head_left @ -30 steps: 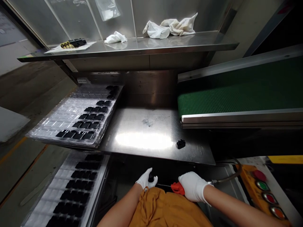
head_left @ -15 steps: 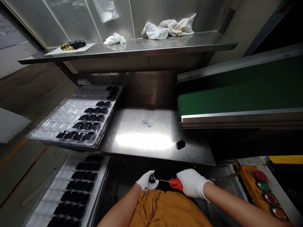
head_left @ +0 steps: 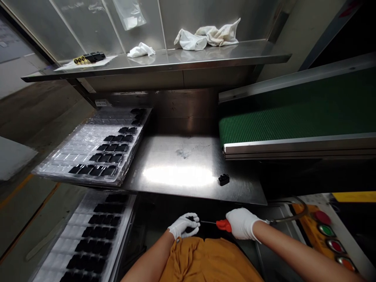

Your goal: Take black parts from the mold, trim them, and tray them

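My left hand [head_left: 181, 226], in a white glove, is closed around a small black plastic part [head_left: 191, 218]; the fingers cover most of it. My gloved right hand [head_left: 241, 224] grips a red air blow gun [head_left: 222, 225], whose thin metal nozzle points left at the part, its tip close to my left fingers. A hose [head_left: 283, 220] runs off to the right behind the right wrist. Another black plastic part [head_left: 223, 179] lies on the steel worktable [head_left: 176, 156], beyond my right hand.
Left, a clear plastic tray [head_left: 67, 152] holds rows of black parts; a lower tray [head_left: 55, 243] holds more. A green conveyor belt [head_left: 293, 113] stands at right. A steel shelf [head_left: 164, 60] bears white cloths [head_left: 192, 40]. An orange button box [head_left: 311, 225] sits lower right.
My right hand and the blow gun have moved slightly right. The left hand has turned, its fingers now hiding more of the black part. The nozzle tip has shifted right with the gun.
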`<state>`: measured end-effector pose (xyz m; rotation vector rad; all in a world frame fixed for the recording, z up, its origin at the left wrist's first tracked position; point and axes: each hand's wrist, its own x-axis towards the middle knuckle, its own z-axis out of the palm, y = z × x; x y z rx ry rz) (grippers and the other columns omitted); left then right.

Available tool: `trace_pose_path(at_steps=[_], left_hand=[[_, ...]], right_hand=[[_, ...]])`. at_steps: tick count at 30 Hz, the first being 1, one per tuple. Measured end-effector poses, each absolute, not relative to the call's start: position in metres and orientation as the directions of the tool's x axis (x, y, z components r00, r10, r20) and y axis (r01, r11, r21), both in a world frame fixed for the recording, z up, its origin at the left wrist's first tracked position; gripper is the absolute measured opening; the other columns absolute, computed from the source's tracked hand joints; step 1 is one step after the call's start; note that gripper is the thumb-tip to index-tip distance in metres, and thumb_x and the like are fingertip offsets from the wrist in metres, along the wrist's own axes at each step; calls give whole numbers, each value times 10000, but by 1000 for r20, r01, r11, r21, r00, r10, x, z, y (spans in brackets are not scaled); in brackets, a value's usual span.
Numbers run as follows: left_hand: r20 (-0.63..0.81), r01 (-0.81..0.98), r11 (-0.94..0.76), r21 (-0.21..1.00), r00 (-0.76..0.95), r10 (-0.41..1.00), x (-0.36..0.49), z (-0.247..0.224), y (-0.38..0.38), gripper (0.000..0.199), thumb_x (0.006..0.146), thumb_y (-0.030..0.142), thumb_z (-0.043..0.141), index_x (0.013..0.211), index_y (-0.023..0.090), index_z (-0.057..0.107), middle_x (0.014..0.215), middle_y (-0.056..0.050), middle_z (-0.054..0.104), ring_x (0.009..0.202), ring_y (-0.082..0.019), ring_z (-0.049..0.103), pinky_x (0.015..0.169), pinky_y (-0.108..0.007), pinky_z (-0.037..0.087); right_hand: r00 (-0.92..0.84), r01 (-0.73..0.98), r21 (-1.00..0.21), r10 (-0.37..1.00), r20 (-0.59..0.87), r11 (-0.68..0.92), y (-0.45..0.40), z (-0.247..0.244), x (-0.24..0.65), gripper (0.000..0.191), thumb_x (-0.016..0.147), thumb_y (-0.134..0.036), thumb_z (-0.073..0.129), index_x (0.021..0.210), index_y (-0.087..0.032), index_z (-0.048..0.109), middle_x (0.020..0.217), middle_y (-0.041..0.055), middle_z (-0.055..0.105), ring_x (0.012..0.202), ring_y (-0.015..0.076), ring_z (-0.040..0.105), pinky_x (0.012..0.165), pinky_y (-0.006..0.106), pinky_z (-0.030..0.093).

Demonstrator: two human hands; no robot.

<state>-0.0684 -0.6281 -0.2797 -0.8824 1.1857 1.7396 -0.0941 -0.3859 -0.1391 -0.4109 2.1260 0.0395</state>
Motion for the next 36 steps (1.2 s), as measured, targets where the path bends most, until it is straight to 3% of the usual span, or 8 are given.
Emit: trace_pose_path(at_steps=[3, 6, 14, 19, 25, 28, 31, 36], left_hand=[[-836, -870, -42, 491, -484, 257, -64, -291, -619, 471, 475, -141, 658, 834, 160, 614, 754, 6, 638, 625, -122, 586, 600, -263, 482], [-783, -789, 107, 605, -565, 260, -62, -299, -613, 400, 471, -144, 602, 735, 155, 626, 610, 52, 580, 558, -87, 473, 591, -246, 416], [-636, -596, 224, 772, -711, 300, -67, -289, -614, 445, 499, -124, 539, 781, 176, 707, 695, 49, 616, 699, -99, 482, 721, -242, 390], [-678, -678, 130, 723, -662, 318, -67, -287, -612, 377, 512, -45, 618, 823, 166, 644, 720, 28, 610, 645, -109, 504, 629, -272, 417], [-712, -772, -76, 631, -615, 338, -68, -285, -612, 471, 444, 79, 780, 859, 164, 574, 764, 2, 612, 629, -143, 577, 606, -308, 472], [-769, -816, -153, 557, -576, 278, -68, -283, -616, 452, 527, 178, 793, 888, 193, 520, 692, 40, 571, 567, -117, 550, 589, -287, 466], [-811, -840, -217, 497, -539, 226, -70, -279, -621, 382, 650, 236, 751, 947, 214, 512, 717, 36, 581, 641, -122, 591, 663, -288, 502], [-834, -847, -296, 442, -510, 213, -73, -268, -621, 213, 738, 172, 693, 896, 200, 553, 797, 18, 603, 755, -112, 621, 805, -312, 543]], right_hand=[[-485, -290, -161, -290, -825, 943, -381, -138, -97, 366, 642, -185, 609, 986, -138, 723, 983, 166, 729, 906, 361, 696, 711, 395, 508], [-497, -287, -177, -304, -813, 942, -380, -136, -100, 376, 638, -196, 604, 992, -137, 719, 994, 169, 728, 913, 363, 694, 707, 394, 504], [-519, -275, -172, -297, -801, 946, -380, -136, -104, 390, 631, -185, 596, 998, -123, 713, 1010, 185, 726, 931, 379, 691, 709, 398, 499], [-502, -263, -167, -283, -817, 950, -375, -142, -102, 411, 605, -186, 617, 998, -122, 717, 1005, 185, 728, 921, 389, 692, 691, 396, 497], [-546, -266, -185, -306, -780, 946, -373, -140, -99, 369, 652, -188, 591, 998, -138, 709, 1001, 174, 726, 926, 372, 691, 714, 400, 500], [-550, -279, -200, -327, -768, 939, -377, -132, -98, 342, 644, -191, 597, 962, -137, 710, 963, 174, 726, 900, 368, 693, 708, 395, 496], [-525, -301, -236, -367, -768, 924, -382, -128, -95, 319, 634, -200, 606, 929, -150, 716, 919, 155, 732, 854, 356, 700, 672, 374, 490], [-557, -310, -182, -333, -761, 933, -385, -128, -92, 305, 650, -175, 594, 923, -125, 720, 916, 168, 731, 867, 361, 699, 687, 384, 500]])
